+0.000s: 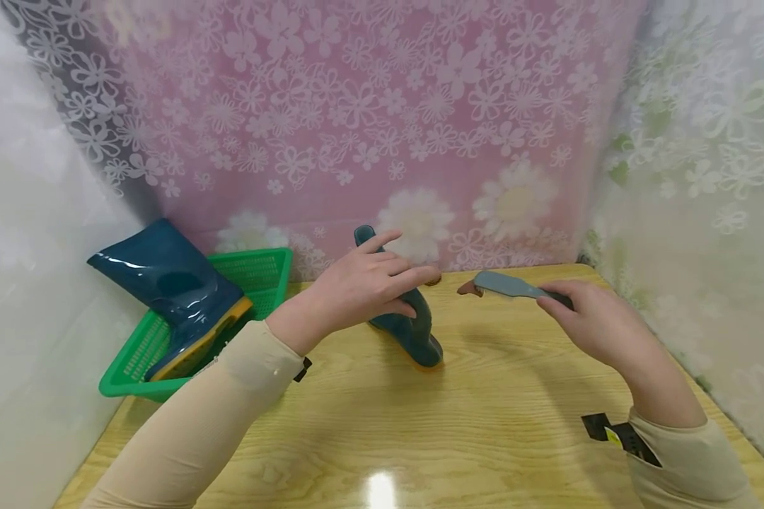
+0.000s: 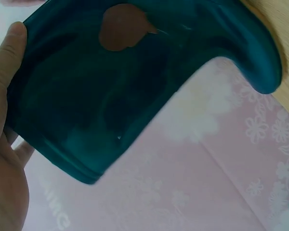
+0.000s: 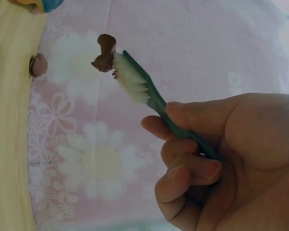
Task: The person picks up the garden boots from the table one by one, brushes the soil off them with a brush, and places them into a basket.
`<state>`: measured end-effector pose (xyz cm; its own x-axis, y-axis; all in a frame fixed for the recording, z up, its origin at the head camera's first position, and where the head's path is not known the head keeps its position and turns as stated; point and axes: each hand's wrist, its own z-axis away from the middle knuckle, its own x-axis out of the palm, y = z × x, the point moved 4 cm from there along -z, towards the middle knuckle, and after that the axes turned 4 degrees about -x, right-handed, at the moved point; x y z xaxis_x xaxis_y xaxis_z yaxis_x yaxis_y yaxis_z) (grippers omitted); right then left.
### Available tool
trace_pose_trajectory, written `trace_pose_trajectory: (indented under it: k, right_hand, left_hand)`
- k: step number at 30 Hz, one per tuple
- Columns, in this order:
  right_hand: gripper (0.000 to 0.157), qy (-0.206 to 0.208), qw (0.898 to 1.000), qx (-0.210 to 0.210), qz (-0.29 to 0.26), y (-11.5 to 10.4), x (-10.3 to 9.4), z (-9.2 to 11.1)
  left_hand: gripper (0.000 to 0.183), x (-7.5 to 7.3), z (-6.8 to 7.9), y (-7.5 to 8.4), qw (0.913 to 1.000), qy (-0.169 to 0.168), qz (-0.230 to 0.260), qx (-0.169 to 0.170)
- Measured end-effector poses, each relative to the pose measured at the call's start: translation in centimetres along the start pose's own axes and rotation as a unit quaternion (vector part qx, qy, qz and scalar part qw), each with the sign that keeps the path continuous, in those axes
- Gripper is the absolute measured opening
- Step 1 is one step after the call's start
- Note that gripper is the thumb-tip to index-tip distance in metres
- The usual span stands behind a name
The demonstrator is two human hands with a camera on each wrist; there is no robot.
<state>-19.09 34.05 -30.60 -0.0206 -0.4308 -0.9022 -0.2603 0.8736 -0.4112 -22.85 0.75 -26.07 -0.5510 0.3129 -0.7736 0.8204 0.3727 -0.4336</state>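
Observation:
My left hand point(image 1: 363, 286) pinches the shaft of a dark teal rubber boot point(image 1: 407, 332) near its top, thumb on one face and fingers behind. The boot stands tilted on the table, its yellowish sole partly visible. On the shaft sits a brown smear point(image 2: 123, 27), seen in the left wrist view. My right hand point(image 1: 595, 322) holds a grey-green brush point(image 1: 506, 284) by its handle, fingers curled round it. A soft brown clump point(image 3: 104, 53) clings to the tip of the white bristles, apart from the boot.
At the left, a green plastic basket point(image 1: 284, 276) holds a second blue boot point(image 1: 172, 276) with a yellow sole. A brown lump point(image 3: 38, 65) lies at the wooden table's point(image 1: 484, 424) back edge. Pink flowered cloth point(image 1: 356, 106) hangs behind.

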Motion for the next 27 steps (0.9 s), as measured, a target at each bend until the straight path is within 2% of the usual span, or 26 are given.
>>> trace_pose_trajectory:
  k: [6, 11, 16, 19, 22, 24, 27]
  right_hand:
    - [0.049, 0.003, 1.000, -0.001, -0.004, -0.1, -0.1, 0.2]
    - [0.050, 0.009, 1.000, 0.001, -0.007, 0.0, -0.4, 0.3]
    - [0.055, 0.017, 1.000, 0.009, -0.017, 0.2, -0.8, 0.3]
    - [0.057, 0.021, 1.000, 0.014, -0.017, 0.3, -1.1, 0.2]
    - [0.058, 0.023, 0.999, 0.020, -0.014, 0.4, -1.2, 0.2]
    - [0.058, 0.026, 0.999, 0.021, -0.010, 0.5, -1.2, 0.3]
    - [0.058, 0.027, 0.999, 0.022, -0.009, 0.4, -1.2, 0.3]
  left_hand:
    - [0.051, -0.7, -1.1, 0.1, 0.9984, -0.008, 0.044, -0.033]
    - [0.039, -2.0, -2.2, -0.1, 0.9945, -0.007, 0.036, -0.098]
    - [0.049, -4.1, -3.8, -0.8, 0.9797, -0.036, 0.078, -0.181]
    - [0.060, -4.7, -4.8, -1.5, 0.9683, -0.060, 0.106, -0.218]
    - [0.064, -4.0, -5.4, -2.4, 0.9579, -0.088, 0.124, -0.243]
    - [0.062, -2.5, -5.4, -3.0, 0.9504, -0.112, 0.132, -0.258]
    - [0.057, 0.0, -4.5, -3.4, 0.9381, -0.151, 0.139, -0.279]
